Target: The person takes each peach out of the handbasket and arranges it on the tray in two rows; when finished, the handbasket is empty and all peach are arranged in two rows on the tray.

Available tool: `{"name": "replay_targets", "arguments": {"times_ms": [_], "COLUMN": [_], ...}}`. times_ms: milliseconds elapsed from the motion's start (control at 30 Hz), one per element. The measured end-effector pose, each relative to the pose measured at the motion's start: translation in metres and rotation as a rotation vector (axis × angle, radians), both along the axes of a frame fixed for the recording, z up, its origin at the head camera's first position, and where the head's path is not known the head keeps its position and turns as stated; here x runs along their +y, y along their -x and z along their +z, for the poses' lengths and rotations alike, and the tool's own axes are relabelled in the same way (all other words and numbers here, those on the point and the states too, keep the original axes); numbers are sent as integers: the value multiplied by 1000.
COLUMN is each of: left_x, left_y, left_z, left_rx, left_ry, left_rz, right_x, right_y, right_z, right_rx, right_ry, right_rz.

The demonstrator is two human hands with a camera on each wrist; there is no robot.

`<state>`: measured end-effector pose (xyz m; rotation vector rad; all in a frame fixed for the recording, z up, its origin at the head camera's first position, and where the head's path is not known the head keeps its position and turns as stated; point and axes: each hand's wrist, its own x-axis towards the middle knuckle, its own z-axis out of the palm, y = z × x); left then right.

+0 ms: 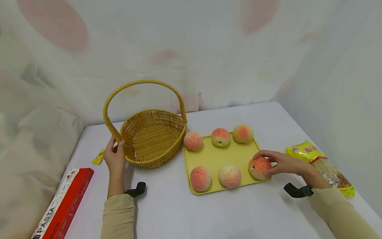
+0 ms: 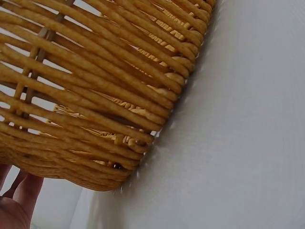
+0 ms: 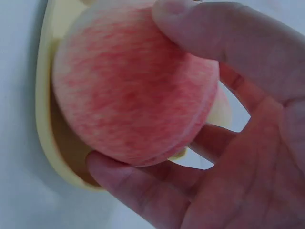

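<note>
My left hand [image 1: 115, 156] grips the left rim of a wicker basket [image 1: 167, 157] at the foot of its tall arched handle. In the left wrist view, the basket's woven side [image 2: 95, 90] fills the upper left, with my fingers [image 2: 27, 193] at its edge. My right hand [image 1: 282, 163] holds a red-blushed peach [image 1: 259, 167] at the front right corner of a yellow tray [image 1: 206, 159]. Thumb and fingers wrap this peach [image 3: 133, 86] in the right wrist view. Several other peaches lie on the tray, among them a pale peach [image 1: 229, 176] left of the held one.
A red and white pasta box [image 1: 71, 199] lies at the left table edge, with a small yellow packet [image 1: 98, 157] behind it. At the right lies a yellow and clear food bag [image 1: 323, 166], close beside my right forearm. A patterned cloth wall [image 1: 209, 66] stands behind the table.
</note>
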<state>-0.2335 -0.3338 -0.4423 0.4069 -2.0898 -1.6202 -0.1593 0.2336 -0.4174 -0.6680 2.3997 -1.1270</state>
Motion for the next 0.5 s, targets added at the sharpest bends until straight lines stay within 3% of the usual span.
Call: {"name": "replay_targets", "arguments": {"times_ms": [233,500], "left_x": [2,4], "left_y": [1,3], "left_z": [0,-4], "left_rx": [21,30], "left_ry": [-7,-16], "left_rz": [1,-6], "right_x": [0,-4], "right_y": [3,3], "right_z": [4,4], "right_rx": [-33,-97], "right_ry": [-8,-56], "right_rz": [54,3]}}
